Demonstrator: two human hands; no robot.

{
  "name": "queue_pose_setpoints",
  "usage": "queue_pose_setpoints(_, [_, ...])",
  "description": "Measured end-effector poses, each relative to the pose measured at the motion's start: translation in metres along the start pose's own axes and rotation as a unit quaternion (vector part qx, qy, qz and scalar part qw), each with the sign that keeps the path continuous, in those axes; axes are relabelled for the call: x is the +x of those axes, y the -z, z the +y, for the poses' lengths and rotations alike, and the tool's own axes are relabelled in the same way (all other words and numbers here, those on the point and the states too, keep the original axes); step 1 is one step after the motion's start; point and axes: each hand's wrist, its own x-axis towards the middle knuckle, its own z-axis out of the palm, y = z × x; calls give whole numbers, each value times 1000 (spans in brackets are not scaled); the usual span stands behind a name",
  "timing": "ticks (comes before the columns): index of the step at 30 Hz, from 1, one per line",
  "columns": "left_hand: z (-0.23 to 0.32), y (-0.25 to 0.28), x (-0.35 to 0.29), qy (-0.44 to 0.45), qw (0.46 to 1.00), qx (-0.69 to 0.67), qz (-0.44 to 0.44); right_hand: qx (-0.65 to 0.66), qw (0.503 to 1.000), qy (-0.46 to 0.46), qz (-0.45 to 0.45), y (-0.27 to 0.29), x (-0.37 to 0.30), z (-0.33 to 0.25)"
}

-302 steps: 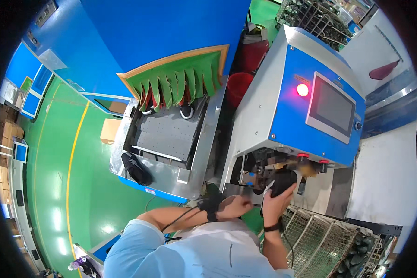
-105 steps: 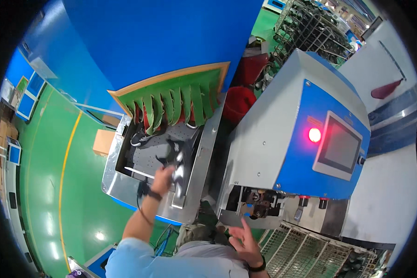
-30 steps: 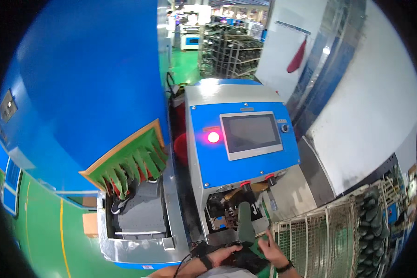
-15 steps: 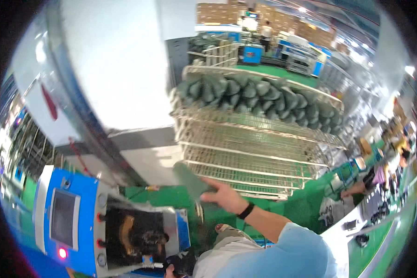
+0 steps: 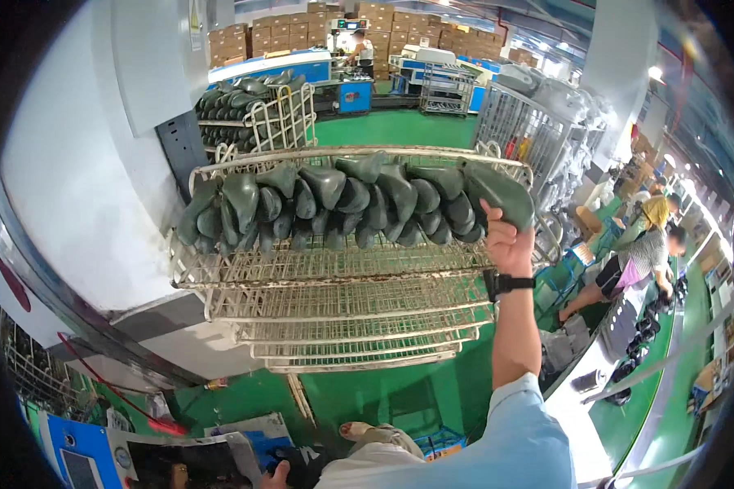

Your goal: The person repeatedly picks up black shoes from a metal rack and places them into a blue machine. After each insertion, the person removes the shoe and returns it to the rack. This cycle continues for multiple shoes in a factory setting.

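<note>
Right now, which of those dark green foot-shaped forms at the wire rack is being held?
The right-end form of the row: the right hand grips it, while no hand touches the other forms.

Found no readable words or numbers anywhere. Picked out a narrow, upright yellow sign (image 5: pixel 195 18) with dark marks at the upper left of the frame, on a pale grey cabinet (image 5: pixel 151 69), too small to read. Saw a white mark (image 5: pixel 309 453) on a black item (image 5: pixel 302 470) at the lower edge, left of centre, too unclear to make out as a letter or a logo. Noticed a reddish marking (image 5: pixel 353 96) on the front of a small blue box (image 5: pixel 365 105) near the top centre, too blurred to tell as print or picture. Could read nothing off the stacked cartons (image 5: pixel 383 18) along the top, nor off the blue machine panel (image 5: pixel 95 438) and its dark screen (image 5: pixel 80 470) at the lower left.
</note>
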Motion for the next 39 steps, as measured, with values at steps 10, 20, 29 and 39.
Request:
queue_pose_setpoints(10, [-87,-5,-83,82,920,-345,168,-535,838,81,67,56,39,-30])
queue_pose_setpoints(20, [-301,-77,-329,338,680,-168,628,-474,730,-473,135,63,-7,450])
queue_pose_setpoints(29, [-418,-72,-362,618,659,-128,409,-554,528,-567,-305,29,-152,632])
queue_pose_setpoints(39, [-715,74,-334,436,519,-175,715,-646,254,-501,-517,-5,-242,646])
